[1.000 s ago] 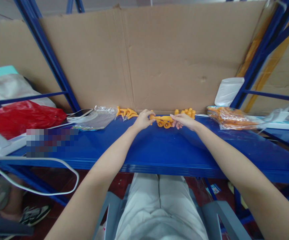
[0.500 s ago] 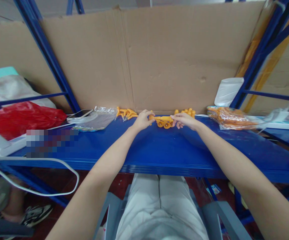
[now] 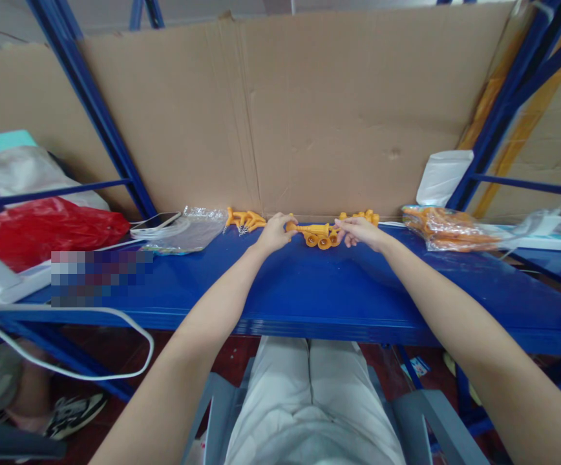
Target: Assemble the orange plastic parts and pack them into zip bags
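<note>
- Reference: clock positions are read from the middle of the worktop's bare front area, with 12 o'clock toward the back.
- Cardboard panel (image 3: 348,116): stands upright at 12 o'clock, along the rear edge.
- Blue worktop (image 3: 319,297): carries all parts listed below.
- Red plastic bag (image 3: 52,226): lies crumpled, just past 9 o'clock.
- Clear packet (image 3: 455,229): lies between 2 and 3 o'clock; orange parts show through the film.
- Flat clear bag (image 3: 190,231): lies at 10 o'clock, beside a coiled white cable (image 3: 161,230).
- Left hand (image 3: 274,234): at 11 o'clock, fingers closed on the left end of the orange shafted piece.
- Right hand (image 3: 359,232): at 1 o'clock, fingers partly curled at the right end of the same piece — whether they touch or grip it cannot be told.
- Branched orange parts (image 3: 246,218): grouped between 10 and 11 o'clock, just left of the left hand; thin twisted tips point forward.
- Cylindrical orange parts (image 3: 370,216): grouped at 1 o'clock, behind the right hand and partly hidden by it.
- Orange shafted piece (image 3: 315,229): at 12 o'clock, between the two hands — roughly horizontal, narrow toward 9 o'clock, thicker toward 3 o'clock.
- Round orange cups (image 3: 324,243): three in a row, openings facing forward, just on the 6 o'clock side of the shafted piece.
</note>
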